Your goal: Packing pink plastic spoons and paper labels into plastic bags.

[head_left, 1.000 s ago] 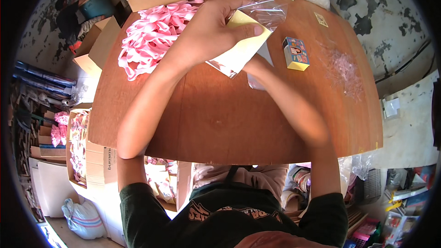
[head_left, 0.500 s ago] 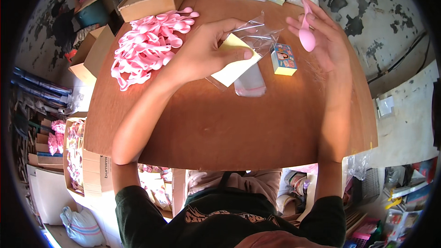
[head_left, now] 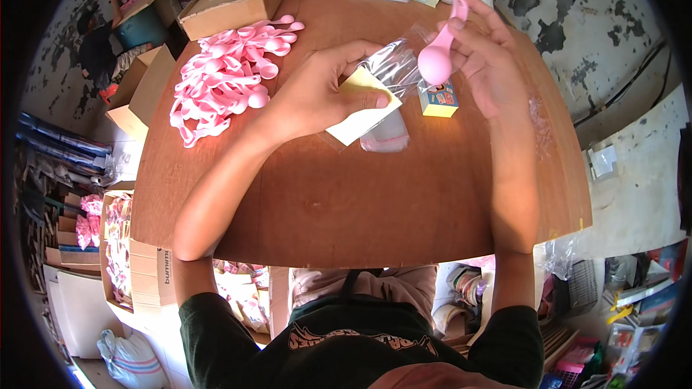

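— Spoon (head_left: 437,57) position, please?

— I see the pink plastic spoon in the right hand (head_left: 484,57), fingers closed on its handle, bowl down, lifted above the table (head_left: 346,209) and just over the small yellow box (head_left: 438,99).

— And the left hand (head_left: 317,94)?

— It presses flat on a pale yellow card (head_left: 358,108) and a clear plastic bag (head_left: 393,75), fingers half curled, thumb on the card. A heap of pink spoons (head_left: 223,79) lies to its left.
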Tool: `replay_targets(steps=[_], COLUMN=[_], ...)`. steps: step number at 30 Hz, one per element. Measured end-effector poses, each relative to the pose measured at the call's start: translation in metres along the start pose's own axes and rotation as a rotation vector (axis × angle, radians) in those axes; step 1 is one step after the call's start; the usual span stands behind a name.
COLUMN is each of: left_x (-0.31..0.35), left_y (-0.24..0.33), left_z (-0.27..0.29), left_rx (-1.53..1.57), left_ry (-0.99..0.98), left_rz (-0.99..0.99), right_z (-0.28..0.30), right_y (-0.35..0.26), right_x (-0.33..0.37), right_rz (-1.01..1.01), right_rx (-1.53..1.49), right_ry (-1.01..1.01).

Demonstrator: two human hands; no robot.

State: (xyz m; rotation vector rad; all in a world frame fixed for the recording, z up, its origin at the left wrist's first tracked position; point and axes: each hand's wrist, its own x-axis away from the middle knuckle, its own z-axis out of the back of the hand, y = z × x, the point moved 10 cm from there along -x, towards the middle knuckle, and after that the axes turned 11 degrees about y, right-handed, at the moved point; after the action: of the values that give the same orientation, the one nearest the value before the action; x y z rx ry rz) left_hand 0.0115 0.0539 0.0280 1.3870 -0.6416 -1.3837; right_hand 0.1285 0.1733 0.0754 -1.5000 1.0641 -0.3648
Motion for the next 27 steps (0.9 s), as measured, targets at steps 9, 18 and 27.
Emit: replay_targets(steps=[9, 18, 27], left_x=[0.002, 0.002, 0.002], left_y=[0.005, 0.011, 0.012], left_z=[-0.001, 0.004, 0.004], left_rx=[0.039, 0.049, 0.081], left_ry=[0.008, 0.079, 0.071], left_rz=[0.001, -0.087, -0.106], right_z=[0.018, -0.007, -0.039], right_y=[-0.043, -0.052, -0.037], right_x=[0.004, 0.024, 0.038], right_rz=[0.292, 0.456, 0.487], right_rx=[0.028, 0.245, 0.328], right_ry=[0.124, 0.181, 0.061])
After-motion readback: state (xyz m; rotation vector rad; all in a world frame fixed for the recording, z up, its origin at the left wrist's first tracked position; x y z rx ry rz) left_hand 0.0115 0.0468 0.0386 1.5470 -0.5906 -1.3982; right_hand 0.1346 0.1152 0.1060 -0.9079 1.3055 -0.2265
